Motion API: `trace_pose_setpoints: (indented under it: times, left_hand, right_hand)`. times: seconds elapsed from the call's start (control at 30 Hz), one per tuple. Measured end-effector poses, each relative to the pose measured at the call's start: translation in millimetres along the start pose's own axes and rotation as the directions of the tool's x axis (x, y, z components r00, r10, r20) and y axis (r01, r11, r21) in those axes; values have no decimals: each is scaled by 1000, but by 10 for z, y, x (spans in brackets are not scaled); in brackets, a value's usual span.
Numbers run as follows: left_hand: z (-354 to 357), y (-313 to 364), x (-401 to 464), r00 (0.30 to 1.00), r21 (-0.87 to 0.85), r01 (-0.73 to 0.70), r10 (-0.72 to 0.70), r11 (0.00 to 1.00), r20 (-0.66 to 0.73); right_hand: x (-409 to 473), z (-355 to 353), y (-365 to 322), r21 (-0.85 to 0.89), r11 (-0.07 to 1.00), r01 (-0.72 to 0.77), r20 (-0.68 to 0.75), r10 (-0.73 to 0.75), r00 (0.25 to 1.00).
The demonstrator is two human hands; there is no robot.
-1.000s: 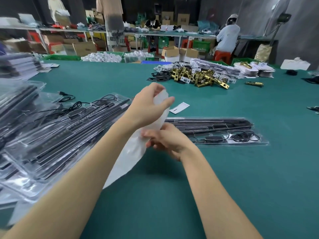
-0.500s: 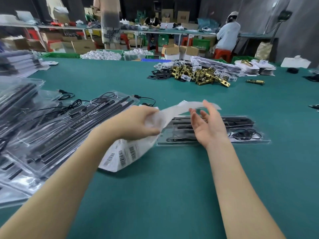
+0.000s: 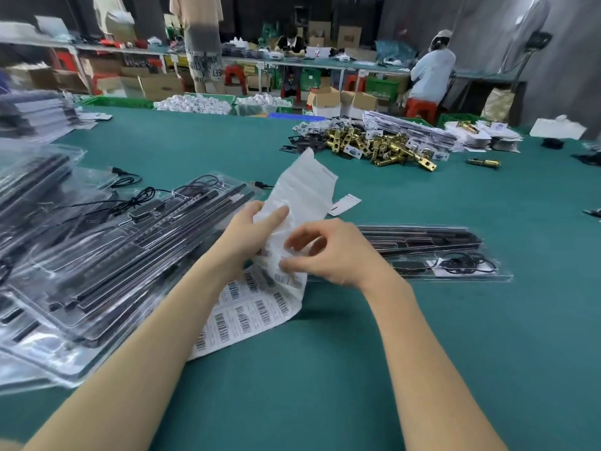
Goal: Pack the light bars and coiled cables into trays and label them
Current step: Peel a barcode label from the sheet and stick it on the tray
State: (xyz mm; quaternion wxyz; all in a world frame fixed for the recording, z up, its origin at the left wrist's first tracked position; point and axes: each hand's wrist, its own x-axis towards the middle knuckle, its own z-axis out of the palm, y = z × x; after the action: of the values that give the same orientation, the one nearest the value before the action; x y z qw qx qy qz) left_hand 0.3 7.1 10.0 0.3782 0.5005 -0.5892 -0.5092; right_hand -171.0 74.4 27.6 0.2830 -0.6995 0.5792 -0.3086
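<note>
We hold a floppy white sheet of barcode stickers [image 3: 260,307] over the green table [image 3: 455,353]. Our left hand [image 3: 250,232] grips the sheet in its middle, and our right hand [image 3: 328,252] pinches a sticker on it. Just behind the sheet lies a clear plastic tray with black light bars and a coiled cable [image 3: 448,252]

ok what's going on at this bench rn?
A person is working a sheet of barcode labels at a green table. The left hand grips the sheet's curled-up middle, and the right hand pinches at a label on it, apparently peeling one off. Just behind the hands lies a clear tray already packed with black light bars and a coiled cable. A pile of similar packed trays sits on the left.
</note>
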Motion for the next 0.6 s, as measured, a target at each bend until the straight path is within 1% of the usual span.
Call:
trace_pose_setpoints:
  times: [0.03,0.07,0.13,0.2,0.27,0.4,0.47,0.53,0.6]
  left_hand:
    - [-29,12,-17,998,-15,43,-42,999,53]
    - [-72,20,-38,989,-40,67,-61,997,138]
    - [-180,2,-73,954,-80,68,-41,995,296]
    - [-254,-7,-120,929,-56,31,-8,998,371]
    - [-254,-13,-143,926,-57,4,18,998,377]
    - [-216,-48,-148,953,-121,6,31,993,302]
    - [-232,-47,-149,942,-112,-7,43,994,331]
    - [-244,-27,-146,928,-104,-25,62,994,366]
    - [-246,-21,-132,929,-119,-14,57,993,366]
  right_hand:
    - [10,41,36,-50,999,-9,-21,8,1000]
    - [20,71,75,-87,996,-12,-58,7,998]
    - [26,90,145,-99,995,-7,-134,-7,991]
    - [30,100,188,-69,998,11,-178,-23,984]
    - [37,125,206,-34,999,21,-196,-27,980]
    - [41,143,179,85,995,43,-221,-23,975]
    - [33,133,163,125,990,60,-229,-30,973]
    - [33,125,145,114,990,79,-258,-47,965]
    - [34,122,126,91,992,89,-285,-60,957]
